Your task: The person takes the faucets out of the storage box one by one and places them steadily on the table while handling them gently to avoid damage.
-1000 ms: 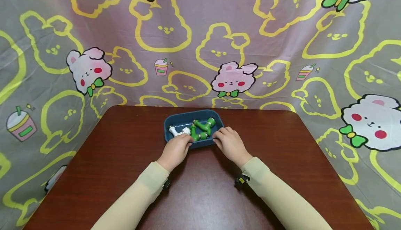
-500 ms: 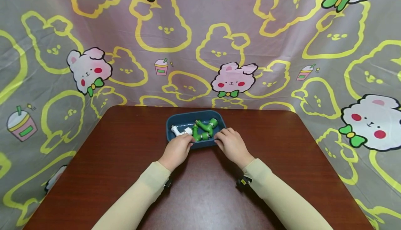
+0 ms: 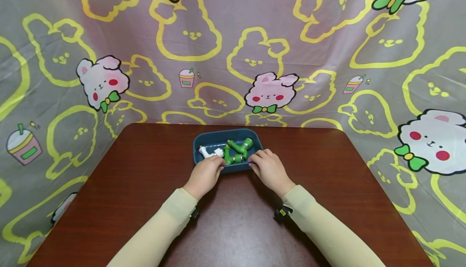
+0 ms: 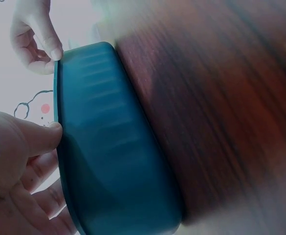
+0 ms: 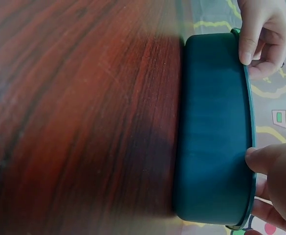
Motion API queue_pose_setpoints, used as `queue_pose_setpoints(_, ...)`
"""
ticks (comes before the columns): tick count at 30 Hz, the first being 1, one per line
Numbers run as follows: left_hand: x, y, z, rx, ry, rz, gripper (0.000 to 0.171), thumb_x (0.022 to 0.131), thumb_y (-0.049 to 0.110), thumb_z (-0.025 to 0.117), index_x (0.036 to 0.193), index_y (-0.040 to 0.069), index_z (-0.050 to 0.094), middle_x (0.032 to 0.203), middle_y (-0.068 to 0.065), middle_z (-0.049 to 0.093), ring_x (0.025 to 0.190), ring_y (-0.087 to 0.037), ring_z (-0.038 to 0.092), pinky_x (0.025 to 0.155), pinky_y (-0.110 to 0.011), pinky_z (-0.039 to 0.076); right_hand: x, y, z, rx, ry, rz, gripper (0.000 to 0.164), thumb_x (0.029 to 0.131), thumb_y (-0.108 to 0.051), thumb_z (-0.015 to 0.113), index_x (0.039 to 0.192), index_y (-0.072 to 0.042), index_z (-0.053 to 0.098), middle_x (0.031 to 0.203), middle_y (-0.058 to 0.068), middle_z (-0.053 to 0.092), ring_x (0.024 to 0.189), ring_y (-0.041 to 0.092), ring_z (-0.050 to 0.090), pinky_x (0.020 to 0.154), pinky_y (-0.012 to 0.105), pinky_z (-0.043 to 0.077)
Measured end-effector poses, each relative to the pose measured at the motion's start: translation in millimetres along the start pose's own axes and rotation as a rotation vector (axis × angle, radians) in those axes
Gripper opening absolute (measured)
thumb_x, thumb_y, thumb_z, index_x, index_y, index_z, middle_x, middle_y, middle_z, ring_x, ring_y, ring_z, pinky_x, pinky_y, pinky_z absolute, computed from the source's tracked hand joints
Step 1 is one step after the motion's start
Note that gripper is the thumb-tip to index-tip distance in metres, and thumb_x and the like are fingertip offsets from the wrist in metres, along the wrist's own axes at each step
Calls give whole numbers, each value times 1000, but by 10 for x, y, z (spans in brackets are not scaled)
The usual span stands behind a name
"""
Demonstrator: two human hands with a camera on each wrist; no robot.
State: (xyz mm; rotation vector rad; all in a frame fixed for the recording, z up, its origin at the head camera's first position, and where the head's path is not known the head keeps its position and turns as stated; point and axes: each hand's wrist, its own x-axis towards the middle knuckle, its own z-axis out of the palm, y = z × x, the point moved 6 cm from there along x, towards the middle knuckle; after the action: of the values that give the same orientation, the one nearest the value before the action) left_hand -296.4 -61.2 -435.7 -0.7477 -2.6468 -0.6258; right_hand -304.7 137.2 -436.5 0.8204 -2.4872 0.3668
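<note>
A dark blue plastic tray (image 3: pixel 204 136) with rounded corners stands on the table. My left hand (image 3: pixel 205 176) pinches its near rim left of the middle, thumb outside and fingers over the edge. Toward the near right corner, my right hand (image 3: pixel 270 170) grips the same rim in a like way. Inside lie a white angle valve (image 3: pixel 206 152), partly behind the left hand, and two green angle valves, one at the back right (image 3: pixel 241 147) and one nearer the front (image 3: pixel 229 157). Both wrist views show the tray's outer wall (image 4: pixel 108 142) with both thumbs against the rim.
The brown wooden table (image 3: pixel 145 186) extends around the tray on all sides. Behind it and at both sides hangs a grey-pink cloth (image 3: pixel 218 68) printed with cartoon bunnies.
The tray, with both hands on its rim, shifted slightly to the right between the first and second head frames. Since then it has stayed nearly still.
</note>
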Motion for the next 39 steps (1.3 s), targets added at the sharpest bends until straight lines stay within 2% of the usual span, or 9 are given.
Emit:
queue_pose_setpoints(19,-22,-3,-5,-2,-17,-36,8,97,9,71,105,8,75,99,-6,72,94,-24,71,85,-40,59,-26,29,38,13,-7,1,7,96,-20,74,103,-20,76,99,-3,69,96,24,62,81,42,55)
queue_pose_setpoints(32,-12,-4,11,12,8,-10,9,95,7,73,103,10,75,99,-5,72,94,-23,72,84,-39,59,-23,41,11,15,13,4,7,96,-20,75,103,-19,76,100,-1,70,98,24,63,81,44,55)
queue_pose_setpoints(39,-33,0,-48,-12,-14,-25,12,96,9,72,107,8,75,104,-7,73,98,-24,71,88,-40,59,-14,62,-8,29,-29,56,11,98,-26,72,105,-18,76,103,0,69,98,24,62,84,45,54)
